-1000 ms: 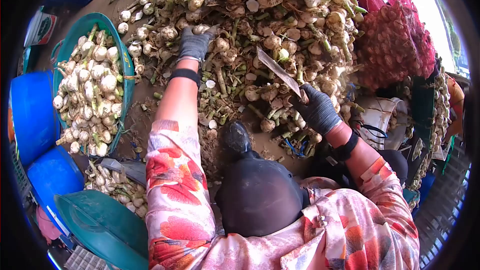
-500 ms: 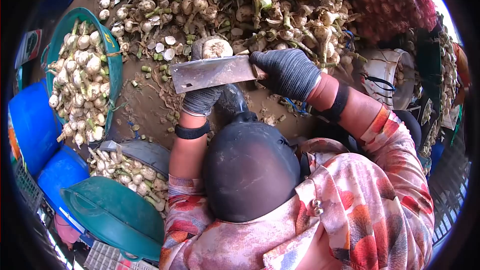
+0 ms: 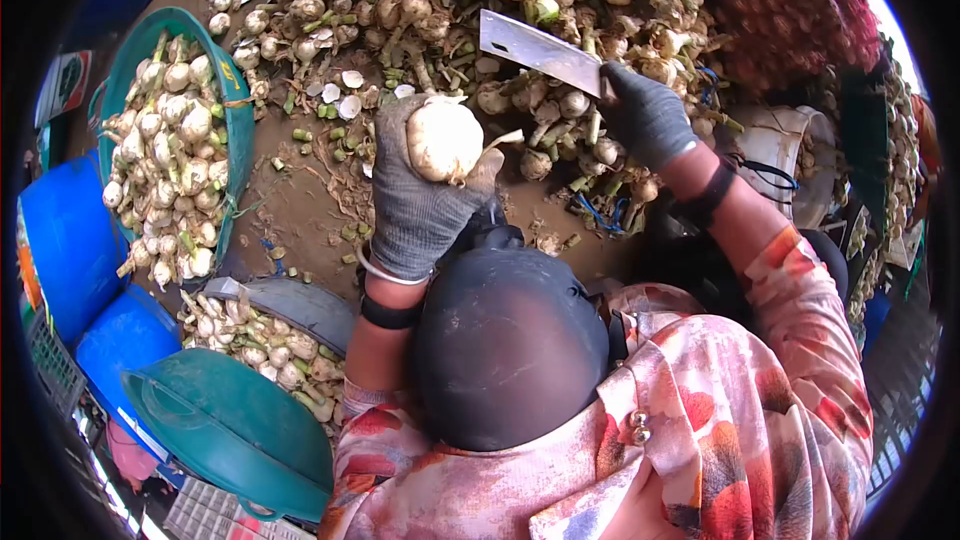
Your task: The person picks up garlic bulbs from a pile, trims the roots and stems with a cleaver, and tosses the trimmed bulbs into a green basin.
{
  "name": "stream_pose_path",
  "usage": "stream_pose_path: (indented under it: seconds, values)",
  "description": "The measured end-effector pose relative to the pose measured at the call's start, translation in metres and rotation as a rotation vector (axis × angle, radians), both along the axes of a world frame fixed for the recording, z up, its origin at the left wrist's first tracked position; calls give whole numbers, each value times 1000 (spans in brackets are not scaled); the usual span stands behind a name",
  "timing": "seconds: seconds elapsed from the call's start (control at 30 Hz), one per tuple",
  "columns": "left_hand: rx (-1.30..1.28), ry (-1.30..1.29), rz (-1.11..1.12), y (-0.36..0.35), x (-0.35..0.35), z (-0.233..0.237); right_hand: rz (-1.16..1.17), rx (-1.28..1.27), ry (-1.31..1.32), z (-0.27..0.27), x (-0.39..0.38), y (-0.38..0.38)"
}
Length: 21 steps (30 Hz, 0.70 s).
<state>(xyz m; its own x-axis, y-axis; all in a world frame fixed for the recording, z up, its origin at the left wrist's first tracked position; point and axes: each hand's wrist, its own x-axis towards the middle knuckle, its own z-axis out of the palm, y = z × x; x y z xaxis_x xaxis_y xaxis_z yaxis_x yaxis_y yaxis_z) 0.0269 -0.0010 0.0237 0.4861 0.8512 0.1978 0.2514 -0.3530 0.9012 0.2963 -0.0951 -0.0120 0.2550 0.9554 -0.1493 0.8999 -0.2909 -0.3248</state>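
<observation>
My left hand (image 3: 415, 200), in a grey knit glove, holds a pale garlic bulb (image 3: 444, 140) up in front of me above my bent knee (image 3: 505, 340). My right hand (image 3: 645, 115), also gloved, grips a cleaver (image 3: 540, 48) by its handle, the flat steel blade raised and pointing left over the heap. The blade is well apart from the bulb. A big pile of untrimmed garlic with green stalks (image 3: 480, 0) covers the ground ahead.
A green tub (image 3: 238, 120) of trimmed bulbs stands at the left. Blue tubs (image 3: 65, 240) lie beside it, a grey basin of bulbs (image 3: 300, 305) and a green tub (image 3: 235, 430) sit nearer me. Red mesh sacks of garlic (image 3: 790, 10) are at the upper right.
The left hand fetched a bulb from the pile and brought it near. The cleaver lay across the bulb half a second ago and has now swung up and away to the right.
</observation>
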Motion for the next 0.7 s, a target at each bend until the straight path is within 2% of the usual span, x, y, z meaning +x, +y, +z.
stream_pose_path:
  seconds: [0.07, 0.1, 0.13, 0.2, 0.23, 0.27, 0.37, 0.53, 0.7]
  values:
    - [-293, -107, 5, 3, 2, -6, 60, 149, 143, 33, -21, -3]
    - [-249, -109, 19, 5, 4, -20, 94, 214, 197, 40, -29, 2]
    - [-193, -59, -2, 11, 4, -26, 115, 169, 301, 42, -33, 4]
    - [-26, 139, 1, 12, 3, -28, 145, 76, 339, 50, -45, -1]
    - [-35, 132, 16, 12, 1, -36, 184, 59, 381, 49, -45, 1]
    - [-44, 125, 31, 10, -4, -52, 236, 60, 336, 46, -47, 1]
    - [-17, 110, 37, 7, -4, -60, 304, 38, 270, 49, -58, -3]
    - [158, 183, 26, -2, -5, -60, 383, -13, 257, 52, -63, 4]
    - [96, 117, 43, -8, 0, -45, 375, -104, 193, 45, -65, 1]
